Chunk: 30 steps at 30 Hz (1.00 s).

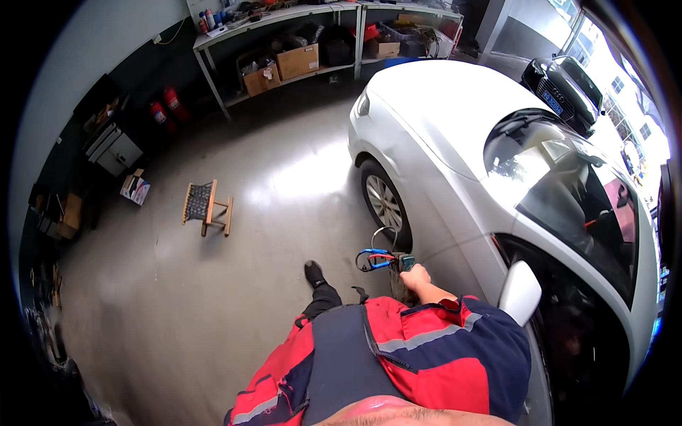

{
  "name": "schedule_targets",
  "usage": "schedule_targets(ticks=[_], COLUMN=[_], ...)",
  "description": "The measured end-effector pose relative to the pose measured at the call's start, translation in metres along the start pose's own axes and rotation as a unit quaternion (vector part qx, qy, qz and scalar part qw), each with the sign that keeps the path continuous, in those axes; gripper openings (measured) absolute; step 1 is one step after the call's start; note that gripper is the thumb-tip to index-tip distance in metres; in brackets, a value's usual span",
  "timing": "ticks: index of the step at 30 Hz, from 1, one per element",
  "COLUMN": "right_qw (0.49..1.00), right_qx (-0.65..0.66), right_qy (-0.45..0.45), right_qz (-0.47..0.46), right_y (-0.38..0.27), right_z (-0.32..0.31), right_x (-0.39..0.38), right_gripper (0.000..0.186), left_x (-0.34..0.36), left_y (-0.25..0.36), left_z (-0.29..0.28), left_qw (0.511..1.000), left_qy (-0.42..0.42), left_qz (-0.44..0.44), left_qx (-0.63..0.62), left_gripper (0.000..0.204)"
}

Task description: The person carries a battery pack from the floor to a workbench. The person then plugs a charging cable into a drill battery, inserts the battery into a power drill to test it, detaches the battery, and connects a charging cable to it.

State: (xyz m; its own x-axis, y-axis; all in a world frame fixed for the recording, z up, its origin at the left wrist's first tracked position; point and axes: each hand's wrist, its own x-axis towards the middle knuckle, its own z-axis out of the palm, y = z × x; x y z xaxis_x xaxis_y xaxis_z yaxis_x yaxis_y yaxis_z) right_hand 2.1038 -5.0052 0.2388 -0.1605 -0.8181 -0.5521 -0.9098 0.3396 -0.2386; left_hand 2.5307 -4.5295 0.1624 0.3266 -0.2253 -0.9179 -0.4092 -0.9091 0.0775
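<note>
My right hand reaches out low beside the white car. Its fingers are wrapped round a dark, greenish-grey hand-held device with a brownish lower part. Looped blue and red cables hang at the device's left side, and a thin pale loop rises above them. The device's exact kind is too small to tell. Just beyond it stands the car's front wheel, with a silver spoked rim. My left hand does not show; only the red and dark blue sleeve on that side is visible.
The wing mirror juts out close to my right arm. On the grey floor at left stands a folding stool with a woven seat. Fire extinguishers, a white cabinet and a workbench with boxes line the walls. A black car stands farther back.
</note>
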Motion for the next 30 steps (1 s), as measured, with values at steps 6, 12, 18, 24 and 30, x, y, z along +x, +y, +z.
schedule_targets(ticks=[6, 12, 18, 24, 30], right_qw=[0.999, 0.989, 0.992, 0.996, 0.995], right_qx=[0.044, 0.075, 0.043, 0.01, 0.019], right_qy=[0.029, 0.113, 0.053, -0.016, -0.012], right_qz=[0.009, -0.057, -0.109, -0.089, -0.096], right_y=[-0.145, -0.267, -0.377, -0.475, -0.561], right_z=[-0.052, -0.087, -0.117, -0.155, -0.197], right_x=[0.077, 0.147, 0.25, 0.376, 0.482], right_gripper=[0.055, 0.047, 0.049, 0.051, 0.052], left_x=[0.106, 0.126, 0.123, 0.21, 0.282], left_y=[0.134, 0.382, 0.585, 0.597, 0.533], left_z=[-0.207, -0.464, -0.593, -0.629, -0.643], left_qw=[0.991, 0.939, 0.913, 0.942, 0.987], left_qy=[0.063, 0.218, 0.259, 0.138, 0.054], left_qz=[0.095, 0.215, 0.316, 0.26, 0.122], left_qx=[0.074, 0.155, 0.014, 0.164, 0.092], left_gripper=[0.048, 0.047, 0.042, 0.051, 0.052])
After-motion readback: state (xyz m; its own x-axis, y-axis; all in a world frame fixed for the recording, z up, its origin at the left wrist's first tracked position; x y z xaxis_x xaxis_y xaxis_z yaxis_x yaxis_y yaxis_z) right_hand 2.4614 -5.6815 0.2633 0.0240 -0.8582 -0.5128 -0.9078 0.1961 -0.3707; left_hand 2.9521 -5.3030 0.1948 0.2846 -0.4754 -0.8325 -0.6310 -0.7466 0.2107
